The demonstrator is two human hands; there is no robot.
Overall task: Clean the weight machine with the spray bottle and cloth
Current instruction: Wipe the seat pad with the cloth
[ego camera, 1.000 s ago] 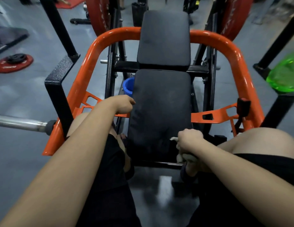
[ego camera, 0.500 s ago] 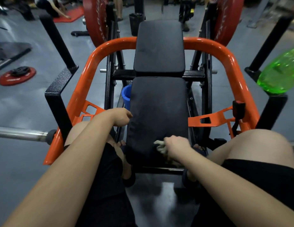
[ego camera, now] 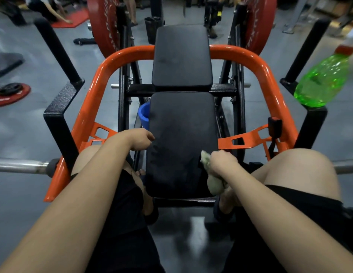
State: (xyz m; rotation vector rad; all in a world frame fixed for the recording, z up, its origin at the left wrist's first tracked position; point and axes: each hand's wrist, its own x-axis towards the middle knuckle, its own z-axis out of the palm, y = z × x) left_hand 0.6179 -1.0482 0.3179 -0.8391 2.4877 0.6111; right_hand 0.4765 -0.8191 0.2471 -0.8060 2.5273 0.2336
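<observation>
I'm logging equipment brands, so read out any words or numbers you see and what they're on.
Left red plate: white rim lettering, too blurred to read.
Right red plate: white lettering, also too blurred.
Floor plate: faint marks, unreadable.
Pads, frame, bottle: no text visible.

Right hand (ego camera: 221,162) grips cloth (ego camera: 214,186) against the pad (ego camera: 181,138) — left hand (ego camera: 140,139) beside it.
</observation>
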